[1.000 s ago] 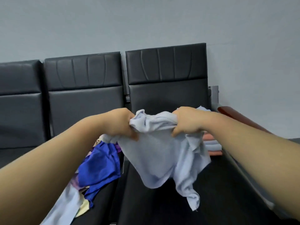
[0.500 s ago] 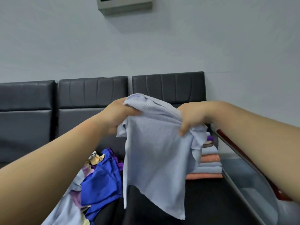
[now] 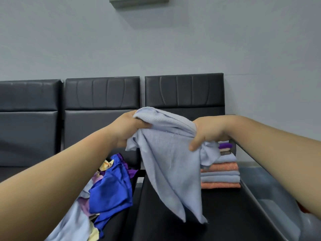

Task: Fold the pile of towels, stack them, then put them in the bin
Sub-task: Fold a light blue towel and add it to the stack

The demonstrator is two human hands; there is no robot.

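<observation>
status: pale blue towel point(image 3: 166, 164) is now up in the air over the seat point(image 3: 225, 214). a second ago it was a wad bunched between my fists lower down; since then it's lifted and dropped open, and it hangs in a long twisted point. left hand point(image 3: 126, 129) has fingers curled round one end of the top edge, right hand point(image 3: 206, 133) pinches a gathered clump at the other end, thumb in front. edge between them is slack and rumpled, so I doubt I'm on true corners yet. meaning: this one's at shake-out, not first fold. unfolded pile point(image 3: 111, 186) (blue, purple, yellow, more pale) lies on the seat below my left arm, so plenty left. folded stack point(image 3: 220, 173) of orange and grey-blue ones sits by the backrest, behind my right hand. bin point(image 3: 271, 204) is just right of the seat, under my right forearm; contents I can't make out
</observation>
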